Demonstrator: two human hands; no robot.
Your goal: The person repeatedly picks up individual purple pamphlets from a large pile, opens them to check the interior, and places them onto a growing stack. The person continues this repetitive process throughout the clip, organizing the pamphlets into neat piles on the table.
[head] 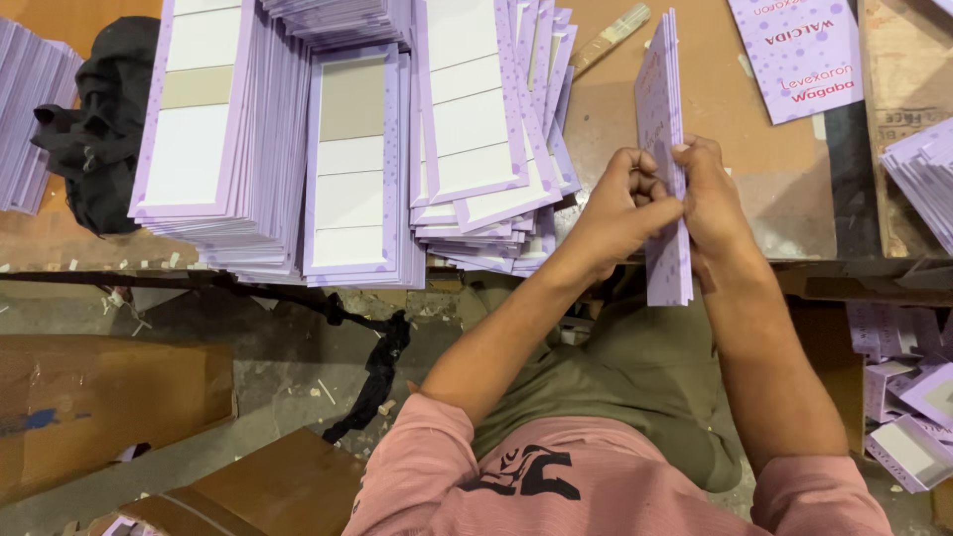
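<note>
Both hands, left hand [620, 203] and right hand [707, 194], pinch an edge-on lilac carton blank [663, 149], closed tight; flat carton stacks [347, 159] lie left.

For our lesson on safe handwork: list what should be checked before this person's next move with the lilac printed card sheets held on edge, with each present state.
1. Left hand grips the lilac printed card sheets: ok.
2. Right hand grips them too: ok.
3. Sheets stand on edge, together: ok.
4. Brown worktable bare beneath them: ok.
5. Tall stacks of flat lilac sheets squared: not ok, fanned.
6. Sheet count: cannot tell.
</note>
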